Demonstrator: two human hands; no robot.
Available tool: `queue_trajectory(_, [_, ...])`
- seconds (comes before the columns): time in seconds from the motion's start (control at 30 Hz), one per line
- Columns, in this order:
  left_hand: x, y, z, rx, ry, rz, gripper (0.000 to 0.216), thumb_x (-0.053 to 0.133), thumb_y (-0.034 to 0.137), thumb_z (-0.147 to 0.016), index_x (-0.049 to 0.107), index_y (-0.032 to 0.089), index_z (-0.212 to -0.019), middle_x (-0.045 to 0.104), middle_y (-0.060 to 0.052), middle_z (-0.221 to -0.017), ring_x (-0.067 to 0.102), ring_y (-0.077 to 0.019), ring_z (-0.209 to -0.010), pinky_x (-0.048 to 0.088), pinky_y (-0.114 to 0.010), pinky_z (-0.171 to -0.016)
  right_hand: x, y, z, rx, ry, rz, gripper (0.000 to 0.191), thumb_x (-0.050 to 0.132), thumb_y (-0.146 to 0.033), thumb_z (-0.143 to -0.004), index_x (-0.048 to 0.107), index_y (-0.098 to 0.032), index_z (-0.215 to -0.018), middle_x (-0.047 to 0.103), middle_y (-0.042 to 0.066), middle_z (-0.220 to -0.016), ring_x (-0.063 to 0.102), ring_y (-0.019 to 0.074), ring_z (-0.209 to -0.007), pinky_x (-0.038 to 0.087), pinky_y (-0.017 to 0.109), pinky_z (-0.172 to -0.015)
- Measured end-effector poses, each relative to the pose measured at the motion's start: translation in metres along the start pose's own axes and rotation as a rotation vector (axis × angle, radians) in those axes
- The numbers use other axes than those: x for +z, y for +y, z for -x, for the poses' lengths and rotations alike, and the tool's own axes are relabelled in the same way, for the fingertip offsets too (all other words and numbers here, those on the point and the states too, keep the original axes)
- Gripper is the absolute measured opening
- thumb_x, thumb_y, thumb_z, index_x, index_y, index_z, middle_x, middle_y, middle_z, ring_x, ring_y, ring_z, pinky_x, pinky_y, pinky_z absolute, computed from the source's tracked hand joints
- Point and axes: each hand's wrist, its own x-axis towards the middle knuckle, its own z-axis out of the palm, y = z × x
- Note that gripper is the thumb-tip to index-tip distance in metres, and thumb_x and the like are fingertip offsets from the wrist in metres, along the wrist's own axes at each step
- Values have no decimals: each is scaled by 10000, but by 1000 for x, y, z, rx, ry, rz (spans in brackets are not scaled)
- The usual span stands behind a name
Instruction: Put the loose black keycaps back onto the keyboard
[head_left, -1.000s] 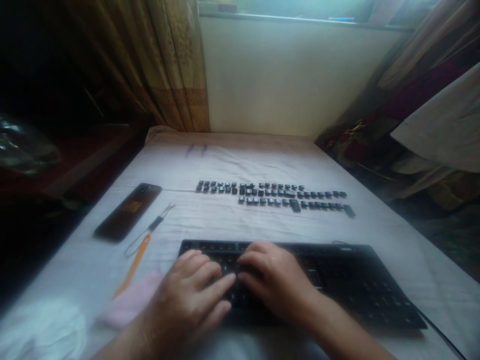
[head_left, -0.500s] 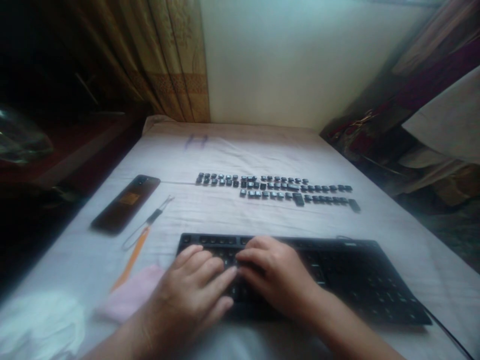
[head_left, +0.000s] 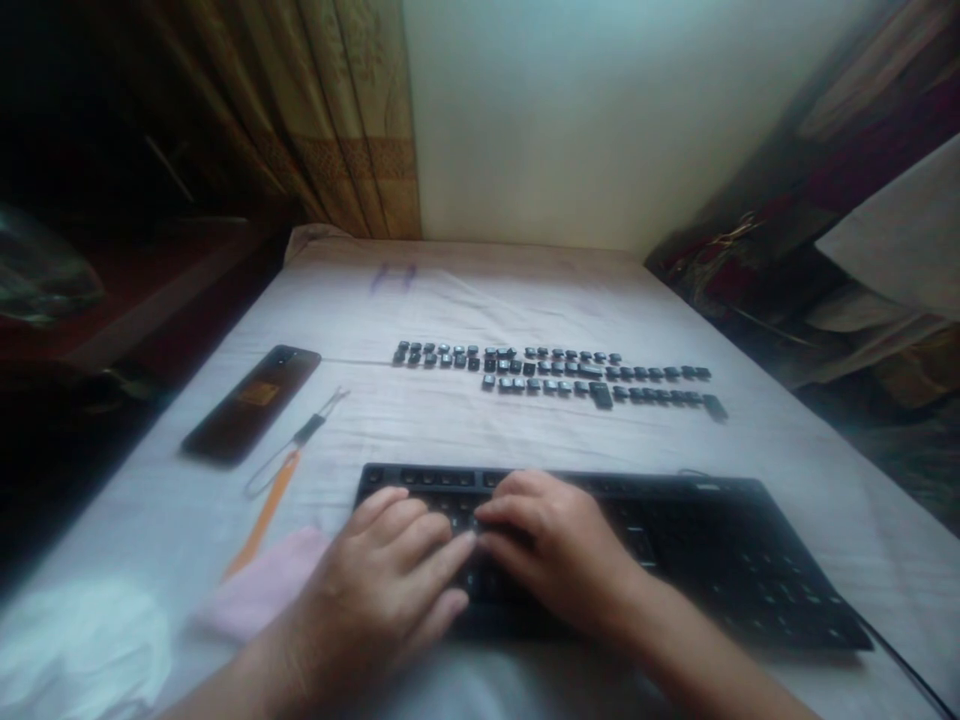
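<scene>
A black keyboard (head_left: 720, 560) lies on a white sheet (head_left: 465, 300) in front of me, and several keys look removed from it. My left hand (head_left: 375, 590) rests on its left part with fingers stretched out flat. My right hand (head_left: 555, 550) sits beside it, its fingers curled and pressed together on the keys. The fingertips of both hands nearly meet, and what is under the right hand's fingers is hidden. Two rows of loose black keycaps (head_left: 555, 375) lie farther back on the sheet.
A dark phone (head_left: 251, 403) lies at the left. Beside it is a wire loop tool with an orange handle (head_left: 274, 495). A pink cloth (head_left: 262, 595) and a white cloth (head_left: 82, 640) lie near the front left. The keyboard's cable (head_left: 907, 670) runs off right. Curtains hang behind.
The view has tilted slightly, so the keyboard and keycaps sit a little higher in the picture. Both hands stay on the keyboard's left part with hardly any movement.
</scene>
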Motion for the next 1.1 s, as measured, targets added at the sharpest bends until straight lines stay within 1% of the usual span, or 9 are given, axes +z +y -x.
queue_trajectory(0.13, [0, 0, 0, 11, -10, -5, 269, 528, 256, -943, 690, 212, -1154, 702, -48, -990, 621, -217, -946, 474, -421, -960, 1, -2, 0, -5, 20, 12, 108, 711, -186, -825, 782, -217, -901, 741, 46, -865, 686, 181, -784, 539, 280, -725])
queue_trajectory(0.27, [1, 1, -1, 9, 3, -6, 262, 538, 250, -933, 689, 215, -1145, 701, -48, -979, 623, -207, -931, 480, -412, -960, -2, -2, 0, 6, -5, -4, 119, 706, -191, -827, 785, -230, -908, 742, 41, -861, 687, 178, -781, 540, 272, -722])
queue_trajectory(0.4, [1, 1, 0, -4, -7, 9, 268, 550, 251, -925, 686, 224, -1155, 699, -49, -990, 623, -210, -935, 478, -421, -963, -8, 4, -2, 19, -28, -110, 159, 645, -173, -866, 773, -221, -947, 758, 37, -892, 703, 168, -803, 543, 263, -754])
queue_trajectory(0.47, [1, 1, 1, -5, -10, 18, 265, 558, 252, -922, 686, 226, -1153, 699, -48, -990, 621, -211, -941, 472, -419, -968, -9, 6, -3, 30, -9, -141, 160, 621, -156, -874, 765, -219, -905, 759, 28, -858, 703, 157, -772, 539, 252, -742])
queue_trajectory(0.57, [1, 1, 1, -6, 8, 21, 261, 555, 250, -929, 686, 221, -1152, 698, -43, -995, 622, -210, -938, 455, -418, -974, -7, 4, -5, 77, 22, -112, 138, 639, -161, -860, 751, -221, -809, 750, 17, -792, 695, 154, -723, 523, 249, -707])
queue_trajectory(0.73, [2, 1, 0, -4, 16, 18, 257, 528, 250, -953, 688, 213, -1150, 700, -38, -1002, 621, -212, -943, 430, -413, -976, -4, -7, -9, 188, 1, -35, 118, 691, -200, -825, 736, -223, -718, 750, 19, -770, 685, 163, -693, 496, 259, -668])
queue_trajectory(0.87, [2, 1, 1, 2, 12, 14, 257, 519, 244, -955, 692, 216, -1143, 705, -38, -1012, 620, -210, -942, 429, -411, -977, -4, -11, -11, 238, -28, -12, 119, 692, -201, -819, 743, -231, -716, 756, 17, -777, 691, 169, -713, 487, 259, -674])
queue_trajectory(1.1, [2, 2, -1, -14, 16, 40, 252, 512, 250, -964, 689, 216, -1139, 697, -33, -993, 614, -206, -940, 405, -411, -995, -5, -14, -12, 272, -65, 33, 132, 678, -215, -831, 755, -242, -728, 762, 16, -794, 689, 170, -725, 464, 261, -681])
